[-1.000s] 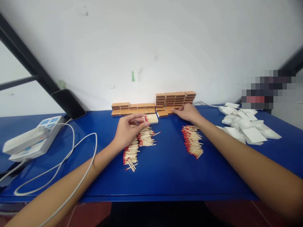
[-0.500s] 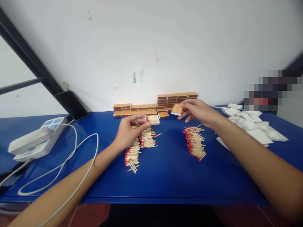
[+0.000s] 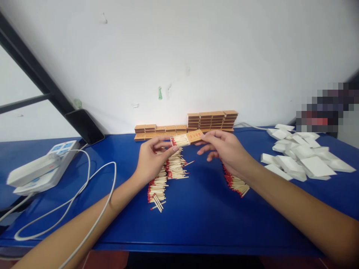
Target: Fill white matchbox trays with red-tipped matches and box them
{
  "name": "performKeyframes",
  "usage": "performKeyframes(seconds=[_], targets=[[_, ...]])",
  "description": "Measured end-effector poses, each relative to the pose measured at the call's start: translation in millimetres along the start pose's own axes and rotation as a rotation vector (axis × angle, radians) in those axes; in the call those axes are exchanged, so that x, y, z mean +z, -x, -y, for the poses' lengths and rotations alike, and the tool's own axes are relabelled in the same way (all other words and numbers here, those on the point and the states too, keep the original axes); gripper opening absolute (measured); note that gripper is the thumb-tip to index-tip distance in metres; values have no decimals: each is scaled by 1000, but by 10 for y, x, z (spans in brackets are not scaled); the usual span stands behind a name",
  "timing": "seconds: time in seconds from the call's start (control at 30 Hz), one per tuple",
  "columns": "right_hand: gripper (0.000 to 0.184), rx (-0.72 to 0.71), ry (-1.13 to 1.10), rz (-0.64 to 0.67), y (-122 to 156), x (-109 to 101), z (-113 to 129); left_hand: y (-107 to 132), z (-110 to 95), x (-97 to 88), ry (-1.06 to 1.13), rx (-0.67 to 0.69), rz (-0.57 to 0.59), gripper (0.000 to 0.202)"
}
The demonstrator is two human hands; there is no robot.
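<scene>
Between finger and thumb, my left hand [image 3: 153, 157] grips a white matchbox tray [image 3: 180, 141] full of red-tipped matches. My right hand [image 3: 224, 149] pinches an orange-brown matchbox sleeve [image 3: 195, 136] by its right end. The sleeve's left end meets the tray's right end; how far the tray sits inside, I cannot tell. Below my left hand lie piles of loose matches [image 3: 176, 167], partly covered by it. Another match pile [image 3: 235, 184] lies under my right hand and wrist, which hide its upper part.
Matchboxes stand in a stacked row [image 3: 212, 121] along the wall. White paper trays [image 3: 300, 151] are heaped at the right. At the left are a power strip [image 3: 47, 168], a looping white cable [image 3: 86, 185] and a black phone-like slab [image 3: 85, 126] leaning on the wall.
My right hand has brought the sleeve left and slightly down, from apart to meeting the tray's end. My left hand has stayed nearly still with the tray. The view has shifted slightly.
</scene>
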State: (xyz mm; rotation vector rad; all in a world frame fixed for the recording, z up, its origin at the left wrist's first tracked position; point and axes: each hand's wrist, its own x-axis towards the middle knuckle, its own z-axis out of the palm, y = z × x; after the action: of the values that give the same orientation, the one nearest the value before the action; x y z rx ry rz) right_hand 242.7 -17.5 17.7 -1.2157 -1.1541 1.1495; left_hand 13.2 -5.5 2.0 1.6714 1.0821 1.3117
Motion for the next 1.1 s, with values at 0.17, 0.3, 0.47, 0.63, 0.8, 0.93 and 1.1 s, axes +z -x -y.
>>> performKeyframes(seconds=[0.17,0.3,0.47,0.63,0.8,0.93,1.1], targets=[[25,-38,12,6,0,-2,2,-21,5,-18,25,-26,14,42],[26,-41,0,29,3,15,-24,-26,-1,-25,79,-50,35,45],[30,-34,-15,102,46,45,-18,-37,-22,-35,128,-67,17,46],[35,-68,-16,101,57,31,-8,-55,-19,-55,162,-80,72,48],[53,-126,44,221,81,53,-43,-52,17,-47,203,-86,97,47],[61,-120,54,373,178,146,-120,-28,10,-24,121,-25,166,47],[66,-124,53,459,266,222,-159,-4,-31,-40,-7,84,230,58]])
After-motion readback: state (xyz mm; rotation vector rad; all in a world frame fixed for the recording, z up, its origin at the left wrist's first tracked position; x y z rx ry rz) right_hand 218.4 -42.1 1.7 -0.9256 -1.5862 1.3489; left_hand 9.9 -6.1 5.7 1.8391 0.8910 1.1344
